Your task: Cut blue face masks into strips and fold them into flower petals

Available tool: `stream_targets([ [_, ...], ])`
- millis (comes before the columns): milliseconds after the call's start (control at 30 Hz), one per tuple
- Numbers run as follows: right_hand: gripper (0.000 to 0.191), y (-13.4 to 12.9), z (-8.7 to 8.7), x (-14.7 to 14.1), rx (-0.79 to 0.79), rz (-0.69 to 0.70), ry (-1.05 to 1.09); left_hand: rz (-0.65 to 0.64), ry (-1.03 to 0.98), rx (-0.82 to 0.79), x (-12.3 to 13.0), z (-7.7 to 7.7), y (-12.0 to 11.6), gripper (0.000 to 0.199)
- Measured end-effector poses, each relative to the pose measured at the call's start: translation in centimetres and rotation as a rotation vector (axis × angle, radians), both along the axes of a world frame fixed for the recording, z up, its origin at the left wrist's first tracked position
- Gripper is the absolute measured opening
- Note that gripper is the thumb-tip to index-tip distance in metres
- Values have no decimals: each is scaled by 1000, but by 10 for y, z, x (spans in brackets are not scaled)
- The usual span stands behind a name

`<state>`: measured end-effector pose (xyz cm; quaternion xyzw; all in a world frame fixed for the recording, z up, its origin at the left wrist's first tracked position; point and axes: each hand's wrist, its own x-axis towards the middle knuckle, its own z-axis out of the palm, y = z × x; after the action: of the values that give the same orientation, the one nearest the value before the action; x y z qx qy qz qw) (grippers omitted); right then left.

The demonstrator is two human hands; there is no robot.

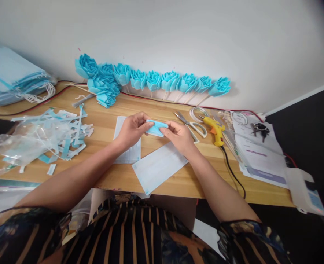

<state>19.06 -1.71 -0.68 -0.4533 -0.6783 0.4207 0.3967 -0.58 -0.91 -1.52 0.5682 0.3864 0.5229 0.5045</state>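
Observation:
Between my hands is a small folded piece of blue face mask fabric, held above the table. My left hand pinches its left end between thumb and fingers. At its right end, my right hand grips it the same way. Below lie two flat pale mask sheets: one sheet partly under my left hand, and another sheet set at a slant under my right wrist. Scissors with white handles rest just beyond my right hand, near a yellow glue gun.
Blue fabric flowers on sticks lean in a row along the wall. Stacked masks stand at the back left, above cut strips and a plastic bag. Papers with keys lie at the right, and a black cord trails over the front edge.

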Motion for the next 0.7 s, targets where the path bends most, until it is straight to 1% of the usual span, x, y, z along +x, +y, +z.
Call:
stream_targets([
  [167,32,1,-2,2,-8,-25,12,21,60,23,-2,-1,1,33],
  [300,31,0,-4,2,-34,11,91,72,163,103,-2,-3,-1,25],
  [367,30,0,-6,3,-35,16,90,81,190,127,0,-2,-3,25],
  [400,29,1,-7,3,-35,11,80,57,174,114,1,-1,-5,26],
  [467,30,2,-9,4,-51,-6,95,-39,75,49,2,1,-7,31],
  [567,36,6,-13,4,-137,0,225,-178,-150,-54,2,3,-8,40],
  [633,41,7,-13,3,-213,23,314,-215,-247,-92,2,3,-8,42],
  [700,43,7,-12,1,-279,51,393,-229,-281,-103,1,2,-7,39],
])
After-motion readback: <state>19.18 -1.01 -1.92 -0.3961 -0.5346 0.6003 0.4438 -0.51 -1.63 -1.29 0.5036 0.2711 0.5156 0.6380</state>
